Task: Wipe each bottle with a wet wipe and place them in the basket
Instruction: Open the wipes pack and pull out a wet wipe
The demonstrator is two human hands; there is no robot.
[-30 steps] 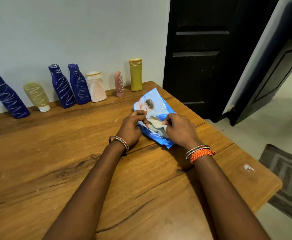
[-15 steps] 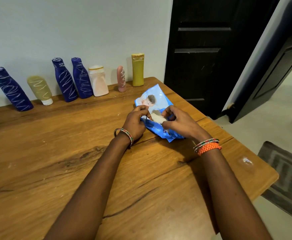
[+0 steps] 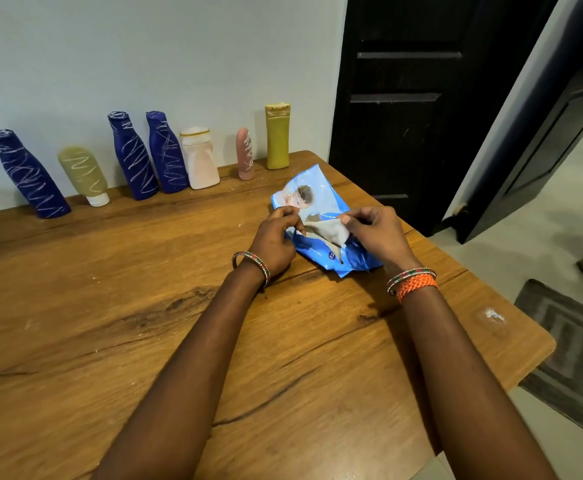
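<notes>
A blue wet wipe pack (image 3: 317, 252) lies on the wooden table (image 3: 144, 306) in front of me. My left hand (image 3: 276, 240) holds the pack at its left edge. My right hand (image 3: 375, 233) pinches a grey-white wipe (image 3: 328, 230) that sticks out of the pack's opening. Along the wall stand several scribbled bottles: three dark blue ones (image 3: 28, 174) (image 3: 132, 157) (image 3: 167, 154), an olive tube (image 3: 84, 174), a pale pink bottle (image 3: 200, 159), a small pink one (image 3: 245, 154) and a yellow-green one (image 3: 277, 136). No basket is in view.
The table's right edge (image 3: 525, 317) runs close to my right arm, with a shiny spot near the corner. A black door (image 3: 404, 98) stands behind the table. A grey mat (image 3: 567, 348) lies on the floor at right.
My right hand has drawn the wipe further out of the pack and to the right. My left hand stays on the pack.
</notes>
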